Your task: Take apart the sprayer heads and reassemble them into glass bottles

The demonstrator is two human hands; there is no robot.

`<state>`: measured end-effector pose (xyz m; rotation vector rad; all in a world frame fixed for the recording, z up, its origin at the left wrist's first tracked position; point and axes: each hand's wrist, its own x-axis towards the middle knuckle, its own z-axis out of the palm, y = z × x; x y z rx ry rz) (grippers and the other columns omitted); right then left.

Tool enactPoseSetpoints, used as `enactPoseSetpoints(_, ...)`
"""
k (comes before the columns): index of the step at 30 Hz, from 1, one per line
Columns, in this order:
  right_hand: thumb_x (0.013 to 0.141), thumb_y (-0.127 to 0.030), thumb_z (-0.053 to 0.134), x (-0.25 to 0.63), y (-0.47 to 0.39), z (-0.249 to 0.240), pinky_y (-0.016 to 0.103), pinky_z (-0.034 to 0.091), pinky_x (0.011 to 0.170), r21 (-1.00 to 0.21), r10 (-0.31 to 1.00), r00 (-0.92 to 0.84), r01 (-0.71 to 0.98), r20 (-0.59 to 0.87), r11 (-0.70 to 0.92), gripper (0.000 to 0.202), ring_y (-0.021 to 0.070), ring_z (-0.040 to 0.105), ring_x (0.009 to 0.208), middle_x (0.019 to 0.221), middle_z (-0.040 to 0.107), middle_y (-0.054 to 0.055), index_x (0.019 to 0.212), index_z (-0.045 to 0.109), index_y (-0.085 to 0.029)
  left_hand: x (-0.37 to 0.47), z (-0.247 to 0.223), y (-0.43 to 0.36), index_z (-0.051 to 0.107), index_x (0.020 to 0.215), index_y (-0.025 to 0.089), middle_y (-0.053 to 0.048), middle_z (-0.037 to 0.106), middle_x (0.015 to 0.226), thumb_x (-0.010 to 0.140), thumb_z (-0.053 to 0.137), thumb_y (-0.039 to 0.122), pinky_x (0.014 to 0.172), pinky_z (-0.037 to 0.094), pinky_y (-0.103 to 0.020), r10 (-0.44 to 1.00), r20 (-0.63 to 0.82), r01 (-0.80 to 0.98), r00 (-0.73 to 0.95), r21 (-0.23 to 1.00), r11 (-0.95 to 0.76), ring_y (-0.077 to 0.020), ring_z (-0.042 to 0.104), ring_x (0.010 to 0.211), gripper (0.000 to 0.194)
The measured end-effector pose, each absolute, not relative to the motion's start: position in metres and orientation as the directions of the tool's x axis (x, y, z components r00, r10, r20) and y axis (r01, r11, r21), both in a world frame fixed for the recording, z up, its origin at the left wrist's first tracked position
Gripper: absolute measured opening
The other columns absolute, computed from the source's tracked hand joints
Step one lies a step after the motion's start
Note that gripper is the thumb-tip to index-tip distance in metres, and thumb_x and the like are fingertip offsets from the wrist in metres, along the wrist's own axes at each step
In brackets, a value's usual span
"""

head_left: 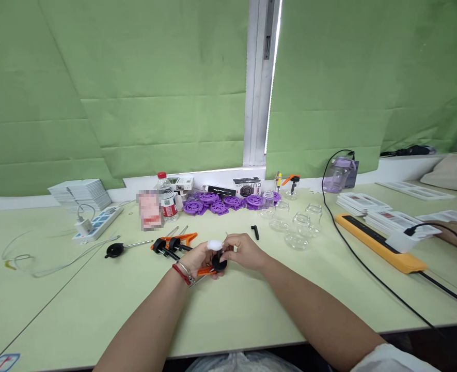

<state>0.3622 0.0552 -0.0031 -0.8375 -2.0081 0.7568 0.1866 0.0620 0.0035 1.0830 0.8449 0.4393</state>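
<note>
Near the front middle of the table, my left hand (197,261) is wrapped round an orange and black spray head (219,263) with a round black cap. A white covering (215,245) shows on my left thumb. Fingers of my right hand (243,250) pinch at the top of the same spray head; the exact part between them is hidden. Just left of my hands lie more spray heads (170,245) with black caps and orange handles. Farther left is a black round piece (115,250) with a thin metal tube. A small black nozzle-like part (255,232) lies beyond my right hand.
Several clear glass bottles (301,222) stand back right, near purple plastic discs (228,204) and a water bottle (168,201). An orange power strip (379,243) with black cables lies right, beside stacked white cards (362,203). Another person's hand (455,232) is at the far right.
</note>
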Motion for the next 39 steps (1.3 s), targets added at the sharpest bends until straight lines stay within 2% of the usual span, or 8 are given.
enactPoseSetpoints(15, 0.066, -0.024, 0.074, 0.3664, 0.0554, -0.0023, 0.023, 0.043, 0.06, -0.753, 0.797, -0.434, 0.324, 0.42, 0.573, 0.012, 0.0108, 0.052, 0.061, 0.067, 0.058, -0.001, 0.068, 0.065, -0.017, 0.1864, 0.0042, 0.0622, 0.055, 0.086, 0.012, -0.007, 0.061, 0.064, 0.063, 0.054, 0.051, 0.046, 0.042, -0.029, 0.676, -0.394, 0.081, 0.623, 0.892, 0.445, -0.023, 0.061, 0.055, 0.045)
enactPoseSetpoints(20, 0.065, -0.022, 0.075, 0.3658, 0.054, -0.0008, 0.023, 0.043, 0.062, -0.749, 0.793, -0.436, 0.323, 0.425, 0.578, 0.017, 0.0113, 0.053, 0.063, 0.07, 0.06, -0.001, 0.08, 0.068, -0.018, 0.1853, 0.0016, 0.0643, 0.055, 0.088, 0.014, -0.007, 0.062, 0.065, 0.064, 0.053, 0.051, 0.046, 0.042, -0.029, 0.676, -0.377, 0.067, 0.634, 0.897, 0.437, -0.0233, 0.062, 0.056, 0.045)
enactPoseSetpoints(23, 0.067, -0.022, 0.073, 0.3657, 0.0533, -0.0003, 0.023, 0.042, 0.061, -0.737, 0.788, -0.457, 0.342, 0.412, 0.583, 0.009, 0.011, 0.052, 0.062, 0.069, 0.059, -0.001, 0.07, 0.066, -0.017, 0.1852, 0.0001, 0.0654, 0.055, 0.087, 0.013, -0.007, 0.061, 0.064, 0.065, 0.051, 0.051, 0.047, 0.042, -0.029, 0.684, -0.396, 0.087, 0.613, 0.894, 0.44, -0.0217, 0.06, 0.054, 0.044)
enactPoseSetpoints(25, 0.065, -0.022, 0.073, 0.3659, 0.0531, -0.0003, 0.022, 0.041, 0.06, -0.743, 0.809, -0.428, 0.363, 0.402, 0.562, 0.011, 0.0105, 0.05, 0.06, 0.066, 0.057, -0.001, 0.066, 0.063, -0.017, 0.1852, -0.0002, 0.0658, 0.056, 0.085, 0.013, -0.007, 0.061, 0.062, 0.066, 0.05, 0.051, 0.048, 0.043, -0.029, 0.684, -0.414, 0.099, 0.601, 0.887, 0.451, -0.0214, 0.06, 0.054, 0.043)
enactPoseSetpoints(28, 0.063, -0.02, 0.074, 0.366, 0.0529, -0.0009, 0.022, 0.04, 0.059, -0.771, 0.824, -0.422, 0.348, 0.379, 0.533, 0.014, 0.0096, 0.048, 0.059, 0.067, 0.057, -0.003, 0.072, 0.063, -0.017, 0.1849, 0.0003, 0.0657, 0.056, 0.085, 0.013, -0.007, 0.06, 0.061, 0.067, 0.049, 0.051, 0.049, 0.043, -0.029, 0.673, -0.418, 0.103, 0.61, 0.884, 0.456, -0.0222, 0.06, 0.057, 0.043)
enactPoseSetpoints(32, 0.066, -0.018, 0.069, 0.3656, 0.0528, -0.0026, 0.021, 0.039, 0.058, -0.784, 0.828, -0.438, 0.348, 0.349, 0.515, 0.012, 0.0088, 0.046, 0.058, 0.064, 0.054, -0.004, 0.064, 0.058, -0.016, 0.1845, 0.0011, 0.0647, 0.056, 0.084, 0.013, -0.006, 0.059, 0.059, 0.067, 0.05, 0.052, 0.048, 0.043, -0.029, 0.673, -0.407, 0.1, 0.617, 0.89, 0.446, -0.0222, 0.06, 0.057, 0.043)
enactPoseSetpoints(39, 0.065, -0.014, 0.066, 0.3646, 0.0548, -0.0065, 0.02, 0.039, 0.057, -0.835, 0.834, -0.465, 0.295, 0.298, 0.464, 0.011, 0.0086, 0.046, 0.059, 0.064, 0.052, -0.004, 0.069, 0.056, -0.016, 0.1858, 0.0019, 0.0642, 0.056, 0.085, 0.013, -0.007, 0.061, 0.061, 0.066, 0.05, 0.051, 0.046, 0.042, -0.029, 0.682, -0.405, 0.094, 0.608, 0.891, 0.445, -0.0231, 0.061, 0.056, 0.043)
